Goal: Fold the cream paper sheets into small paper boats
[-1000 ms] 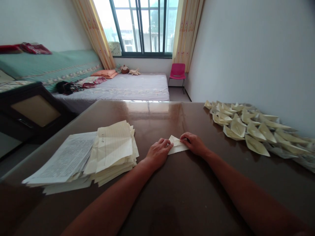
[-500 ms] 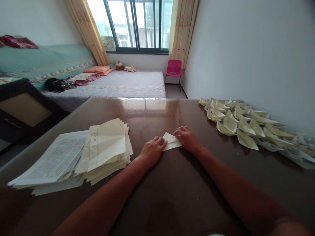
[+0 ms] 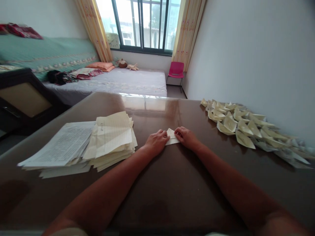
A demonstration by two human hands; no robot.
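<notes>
A small folded sheet of cream paper [image 3: 171, 137] lies on the brown table between my hands, its top coming to a point and a band running along its lower edge. My left hand [image 3: 157, 141] has its fingers closed on the paper's left side. At the right side, the bent fingers of my right hand [image 3: 185, 136] grip the paper too. Both hands rest low on the tabletop, and the fingertips cover the paper's side corners.
Stacks of lined cream sheets [image 3: 112, 137] and printed white sheets [image 3: 66, 144] lie at the left. Many folded paper boats [image 3: 243, 126] crowd the right side by the wall. Beyond the table [image 3: 157, 190] are a bed [image 3: 133, 80] and a pink chair [image 3: 176, 69].
The camera view has tilted and shifted slightly. My fingers have moved a little closer together over the folded paper, which both hands still hold.
</notes>
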